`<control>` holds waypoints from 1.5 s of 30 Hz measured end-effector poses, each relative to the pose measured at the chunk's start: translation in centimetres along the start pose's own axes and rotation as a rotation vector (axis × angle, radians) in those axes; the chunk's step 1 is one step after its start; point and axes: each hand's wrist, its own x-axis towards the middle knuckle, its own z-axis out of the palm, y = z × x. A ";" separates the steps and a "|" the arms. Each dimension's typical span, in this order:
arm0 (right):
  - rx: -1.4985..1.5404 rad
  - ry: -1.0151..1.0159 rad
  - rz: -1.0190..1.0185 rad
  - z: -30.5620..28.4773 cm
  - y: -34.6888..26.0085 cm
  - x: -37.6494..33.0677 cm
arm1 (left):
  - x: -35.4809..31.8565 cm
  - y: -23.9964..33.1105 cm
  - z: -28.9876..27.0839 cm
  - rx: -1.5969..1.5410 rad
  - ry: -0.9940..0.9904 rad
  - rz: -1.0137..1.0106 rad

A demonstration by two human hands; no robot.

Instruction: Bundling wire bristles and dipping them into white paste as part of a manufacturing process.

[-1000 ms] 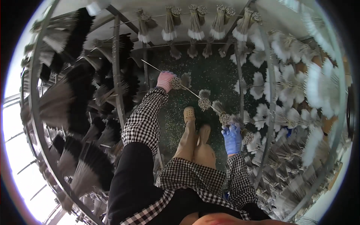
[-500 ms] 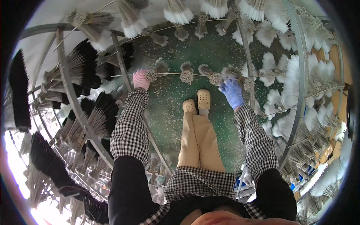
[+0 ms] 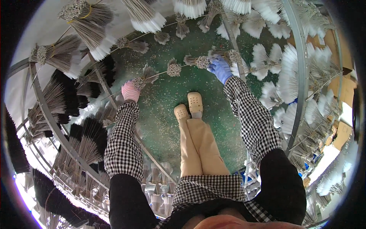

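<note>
Pink-striped left hand (image 3: 130, 91): one, fingers curled closed around a thin rod (image 3: 187, 65) near its left end.
Blue-gloved right hand (image 3: 221, 70): one, fingers bent at the rod; bristles partly hide them, so I cannot tell how tightly they close.
Bundles (image 3: 174, 69) on rod: four seen; one beside the left hand, one mid-span, two flanking the right hand.
Metal upright (image 3: 230, 32): one lines up with the rightmost bundle.
Beige clogs (image 3: 195, 102): two, on the green floor (image 3: 164, 126).
Black bristles (image 3: 95, 131), left; white bristles (image 3: 288, 72), right: too crowded to count.
</note>
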 end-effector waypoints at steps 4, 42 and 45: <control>0.009 0.051 0.017 -0.6 -0.5 0.8 | 0.8 1.3 0.2 -0.010 -0.107 -0.016; -0.072 0.121 0.083 2.1 -2.0 2.5 | 4.3 -0.7 2.0 0.014 0.005 -0.057; -0.104 0.132 0.048 1.8 1.6 -1.8 | 1.5 -3.0 2.2 -0.053 0.201 -0.006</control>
